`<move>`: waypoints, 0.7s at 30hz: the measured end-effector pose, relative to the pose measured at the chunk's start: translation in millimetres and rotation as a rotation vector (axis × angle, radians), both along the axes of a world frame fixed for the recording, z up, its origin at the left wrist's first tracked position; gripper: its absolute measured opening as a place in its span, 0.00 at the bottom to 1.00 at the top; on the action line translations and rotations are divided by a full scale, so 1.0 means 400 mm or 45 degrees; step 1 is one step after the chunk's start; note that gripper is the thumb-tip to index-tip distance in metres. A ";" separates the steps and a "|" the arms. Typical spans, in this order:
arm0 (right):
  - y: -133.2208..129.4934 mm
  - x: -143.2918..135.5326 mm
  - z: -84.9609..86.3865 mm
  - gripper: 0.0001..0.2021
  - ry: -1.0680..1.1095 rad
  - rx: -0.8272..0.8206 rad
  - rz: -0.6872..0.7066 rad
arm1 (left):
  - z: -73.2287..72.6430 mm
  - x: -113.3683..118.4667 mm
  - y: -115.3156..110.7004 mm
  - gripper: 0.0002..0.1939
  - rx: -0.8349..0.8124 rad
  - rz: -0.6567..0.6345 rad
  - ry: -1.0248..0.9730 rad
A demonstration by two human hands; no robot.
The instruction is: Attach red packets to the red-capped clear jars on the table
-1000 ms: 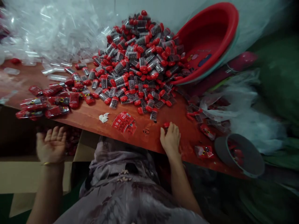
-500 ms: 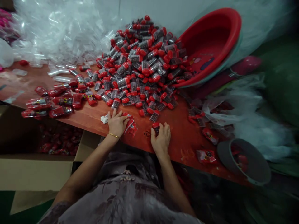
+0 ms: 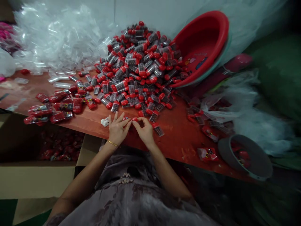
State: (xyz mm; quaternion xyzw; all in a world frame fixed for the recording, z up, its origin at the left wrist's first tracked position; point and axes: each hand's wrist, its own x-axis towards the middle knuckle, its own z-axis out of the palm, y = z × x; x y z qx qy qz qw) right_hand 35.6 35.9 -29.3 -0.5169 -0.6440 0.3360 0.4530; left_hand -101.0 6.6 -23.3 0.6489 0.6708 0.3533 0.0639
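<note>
My left hand (image 3: pixel 118 129) is over the table's near edge, its thumb and index finger pinched on a small red printed wrapper (image 3: pixel 133 119). At the wrapper's right side the thumb and fingertips of my right hand (image 3: pixel 145 131) close on it too. The wrapper is mostly hidden by my fingers. A clear container with a red cap (image 3: pixel 158 129) lies just right of my right hand. Beyond both hands rises a big pile of such red-capped containers (image 3: pixel 141 70). A crumpled white piece (image 3: pixel 104 121) sits left of my left hand.
Red filled packets (image 3: pixel 61 116) lie at the left, above an open cardboard box (image 3: pixel 37 179). Clear plastic pieces (image 3: pixel 61 37) are heaped behind. A red basin (image 3: pixel 199 37) leans at the back right; a grey bowl (image 3: pixel 258 166) and plastic bags (image 3: pixel 256 122) are at the right.
My right hand has let go of a red-capped container, leaving it on the table, and has moved left to the wrapper beside my left hand. My left thumb and index finger have closed on the wrapper.
</note>
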 end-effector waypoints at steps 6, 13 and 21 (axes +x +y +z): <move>0.038 -0.007 -0.034 0.20 0.210 -0.227 0.045 | -0.014 0.003 -0.007 0.26 0.004 0.037 -0.066; 0.032 0.014 -0.040 0.21 0.314 -0.274 0.035 | -0.010 0.020 0.018 0.16 -0.083 0.003 -0.163; 0.053 0.051 -0.022 0.22 -0.226 -0.125 -0.168 | -0.021 0.025 0.070 0.10 -0.278 0.117 0.037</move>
